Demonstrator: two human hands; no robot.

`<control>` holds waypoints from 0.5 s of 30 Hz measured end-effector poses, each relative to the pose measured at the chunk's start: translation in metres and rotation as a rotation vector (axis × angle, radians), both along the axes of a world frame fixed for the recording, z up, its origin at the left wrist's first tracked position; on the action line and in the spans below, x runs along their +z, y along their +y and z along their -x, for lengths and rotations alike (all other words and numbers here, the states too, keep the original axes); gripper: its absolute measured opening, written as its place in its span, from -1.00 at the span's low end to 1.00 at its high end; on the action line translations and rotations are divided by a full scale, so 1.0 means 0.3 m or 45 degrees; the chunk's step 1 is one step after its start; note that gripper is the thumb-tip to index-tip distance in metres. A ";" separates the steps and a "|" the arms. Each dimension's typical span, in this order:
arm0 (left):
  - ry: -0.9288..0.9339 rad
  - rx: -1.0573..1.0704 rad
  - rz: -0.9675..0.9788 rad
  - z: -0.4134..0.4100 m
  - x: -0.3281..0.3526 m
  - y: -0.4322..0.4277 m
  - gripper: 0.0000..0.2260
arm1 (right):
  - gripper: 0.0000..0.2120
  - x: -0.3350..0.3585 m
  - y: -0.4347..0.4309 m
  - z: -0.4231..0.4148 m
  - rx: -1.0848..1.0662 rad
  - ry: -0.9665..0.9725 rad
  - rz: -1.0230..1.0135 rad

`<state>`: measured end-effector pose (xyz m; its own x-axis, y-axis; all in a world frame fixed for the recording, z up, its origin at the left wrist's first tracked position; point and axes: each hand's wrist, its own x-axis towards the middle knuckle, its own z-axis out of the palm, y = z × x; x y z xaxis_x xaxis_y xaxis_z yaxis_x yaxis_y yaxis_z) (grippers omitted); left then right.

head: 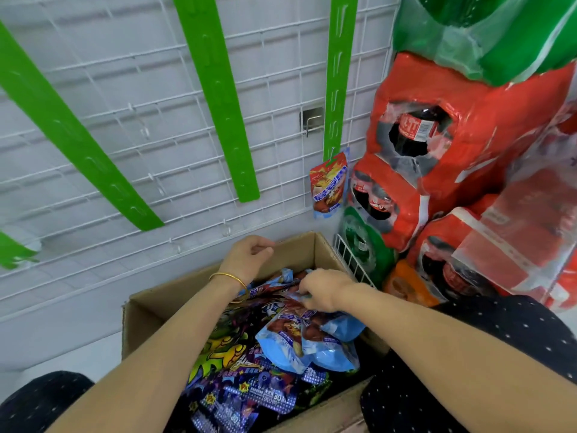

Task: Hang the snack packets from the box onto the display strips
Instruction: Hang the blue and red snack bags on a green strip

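The cardboard box [149, 320] stands open on the floor between the person's knees, directly below the white wire grid [125, 89]. It holds loose snack packets: blue ones toward the right side and purple packets [249, 398] toward the near side. The right hand [324, 290] is lowered into the box, fingers curled downward and pinching the top edge of a blue packet [293, 331] that lies on the heap. The left hand [249, 257] is above the far rim of the box, fingers loosely curled with nothing visible in its grasp; whether the fingertips touch the rim cannot be determined. A gold bangle [231, 281] sits on the left wrist. Three green display strips hang on the grid: the left strip [71, 129], the middle strip [218, 89] and the right strip [338, 73]. One red-and-blue hung packet [329, 182] is attached at the lower end of the right strip; the left and middle strips carry none. Shrink-wrapped red bottle packs [468, 142] are stacked to the right of the grid, beside the box.
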<state>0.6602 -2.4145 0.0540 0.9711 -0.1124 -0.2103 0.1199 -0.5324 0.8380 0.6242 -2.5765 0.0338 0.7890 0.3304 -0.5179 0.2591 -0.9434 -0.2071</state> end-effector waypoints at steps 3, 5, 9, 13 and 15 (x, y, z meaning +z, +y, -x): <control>0.109 0.077 -0.042 -0.010 0.011 0.015 -0.88 | -0.79 0.100 -0.047 -0.062 -0.114 0.002 -0.153; 0.233 0.166 -0.083 -0.015 0.024 0.016 -0.84 | -0.76 0.199 -0.092 -0.090 -0.211 0.022 -0.280; 0.722 0.269 0.123 -0.006 0.087 0.014 -0.52 | -0.70 0.325 -0.166 -0.090 -0.320 -0.037 -0.567; 0.918 0.339 0.584 -0.032 0.126 -0.019 -0.49 | -0.72 0.352 -0.140 -0.057 -0.181 -0.149 -0.697; 0.780 0.410 0.641 -0.040 0.139 -0.040 -0.85 | -0.71 0.348 -0.143 -0.047 -0.107 0.016 -0.702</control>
